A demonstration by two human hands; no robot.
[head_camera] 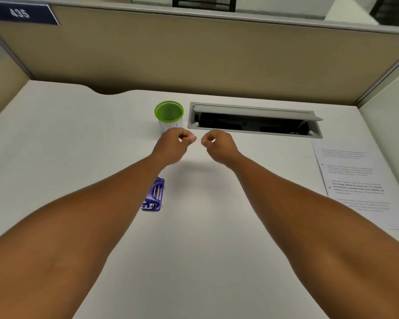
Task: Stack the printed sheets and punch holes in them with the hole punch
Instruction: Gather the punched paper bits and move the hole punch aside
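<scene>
Both my arms reach out over the white desk (194,249). My left hand (174,143) and my right hand (218,145) hover side by side above the middle of the desk, each curled into a loose fist with nothing in it. A blue-purple hole punch (154,196) lies on the desk under my left forearm, partly hidden by it. The printed sheets (355,183) lie at the right edge of the desk, well to the right of my right arm; how many there are I cannot tell.
A cup with a green rim (169,112) stands just behind my left hand. A grey cable tray (253,119) with its lid raised is set into the desk behind my right hand. Beige partition walls (205,54) enclose the desk at the back and sides.
</scene>
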